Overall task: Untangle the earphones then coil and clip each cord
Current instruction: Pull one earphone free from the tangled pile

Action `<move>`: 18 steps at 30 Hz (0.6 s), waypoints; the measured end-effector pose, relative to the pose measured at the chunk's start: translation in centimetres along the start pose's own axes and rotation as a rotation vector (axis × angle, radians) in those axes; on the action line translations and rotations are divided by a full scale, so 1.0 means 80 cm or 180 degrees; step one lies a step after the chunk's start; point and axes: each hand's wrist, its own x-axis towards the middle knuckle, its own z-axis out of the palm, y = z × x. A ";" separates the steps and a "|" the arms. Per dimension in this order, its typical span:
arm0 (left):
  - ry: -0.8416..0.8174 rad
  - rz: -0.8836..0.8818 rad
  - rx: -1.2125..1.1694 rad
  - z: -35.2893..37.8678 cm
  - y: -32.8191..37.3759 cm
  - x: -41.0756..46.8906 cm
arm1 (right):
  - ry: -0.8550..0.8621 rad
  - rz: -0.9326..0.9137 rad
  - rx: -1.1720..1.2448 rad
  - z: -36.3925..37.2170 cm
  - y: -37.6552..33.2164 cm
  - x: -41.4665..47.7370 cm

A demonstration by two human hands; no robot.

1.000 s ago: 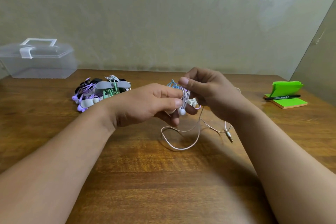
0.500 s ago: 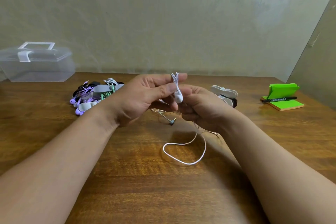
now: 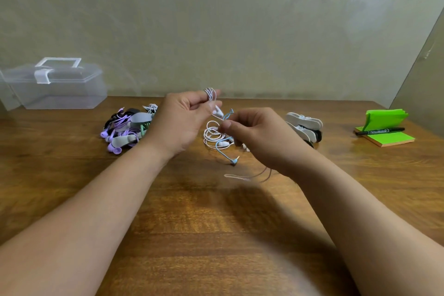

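My left hand (image 3: 185, 118) is raised above the table with white earphone cord (image 3: 210, 94) wrapped in several turns round its fingertips, and a white earbud pinched below them. My right hand (image 3: 259, 137) pinches the same white cord just to the right. A blurred length of that cord (image 3: 247, 176) trails under my right wrist. On the table between my hands lie a loose white coil (image 3: 211, 136) and a blue earphone cord (image 3: 222, 149) with its jack pointing right.
A pile of coiled, clipped earphones (image 3: 125, 130), purple, green and black, lies at the left. Several white clips (image 3: 304, 125) sit at the right. A clear plastic box (image 3: 52, 84) stands at the back left. Green sticky notes with a black marker (image 3: 380, 131) are far right.
My left hand has risen with more cord wound round its fingers. My right hand has moved right and apart from it. The slack loop on the table has shortened and now swings under my right wrist.
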 end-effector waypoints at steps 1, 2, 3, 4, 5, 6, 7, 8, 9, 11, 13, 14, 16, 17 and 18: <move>-0.0044 0.0017 0.0143 -0.002 -0.003 0.000 | 0.0136 -0.0105 -0.0046 -0.003 -0.002 0.000; -0.0130 0.0048 0.0306 -0.003 -0.005 -0.002 | 0.0281 -0.0181 -0.0051 -0.005 -0.004 0.000; -0.0259 0.0087 0.0453 -0.003 -0.004 -0.003 | 0.0417 -0.0223 -0.0034 -0.008 -0.004 0.001; -0.0427 0.0107 0.0546 -0.003 -0.003 -0.004 | 0.0535 -0.0222 0.0003 -0.012 -0.004 0.001; -0.0612 0.0104 0.0566 -0.003 0.001 -0.005 | 0.0619 -0.0204 0.0044 -0.016 -0.002 0.002; -0.0802 0.0078 0.0560 -0.003 0.006 -0.007 | 0.0673 -0.0181 0.0078 -0.019 -0.001 0.003; -0.0987 0.0065 0.0556 -0.003 0.010 -0.009 | 0.0716 -0.0174 0.0114 -0.023 0.001 0.004; -0.1178 0.0054 0.0548 -0.002 0.014 -0.012 | 0.0753 -0.0176 0.0147 -0.027 0.002 0.004; -0.1337 0.0025 0.0525 -0.001 0.018 -0.015 | 0.0763 -0.0190 0.0178 -0.030 0.004 0.004; -0.1507 -0.0034 0.0421 0.002 0.022 -0.019 | 0.0689 -0.0220 0.0229 -0.033 0.005 0.004; -0.1589 -0.0070 0.0374 0.002 0.025 -0.019 | 0.0566 -0.0269 0.0318 -0.032 0.006 0.003; -0.1661 -0.0083 0.0356 0.001 0.026 -0.018 | 0.0525 -0.0273 0.0431 -0.033 0.007 0.004; -0.1788 -0.0109 0.0272 -0.002 0.026 -0.017 | 0.0414 -0.0180 0.0810 -0.034 0.012 0.005; -0.1810 -0.0145 0.0203 -0.003 0.027 -0.017 | 0.0298 -0.0104 0.1019 -0.035 0.015 0.005; -0.1833 -0.0196 0.0108 -0.003 0.027 -0.018 | 0.0152 -0.0029 0.1222 -0.035 0.017 0.005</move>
